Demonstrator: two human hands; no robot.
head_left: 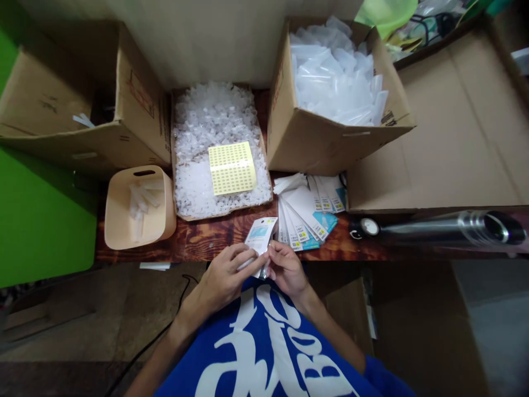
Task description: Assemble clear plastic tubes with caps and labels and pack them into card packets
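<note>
Close to my body, at the table's front edge, I hold a small white and blue printed packaging card (261, 229) with a hang hole at its top. Clear plastic shows at its lower end. My left hand (227, 273) is closed around the card's left side, fingers lying over its lower part. At the right edge, the thumb and fingers of my right hand (288, 269) pinch the card or its plastic; the exact contact is hidden. Just beyond my right hand, several similar cards (303, 218) lie fanned out on the wooden table (198, 242).
A shallow carton tray (223, 212) of small clear plastic pieces carries a yellow sticker sheet (232, 168). Left stand a beige bin (165, 212) with translucent tubes and an open carton (140, 105). Right are a carton (314, 140) of translucent sleeves, a flat cardboard box (454, 127) and a dark metallic cylinder (433, 229).
</note>
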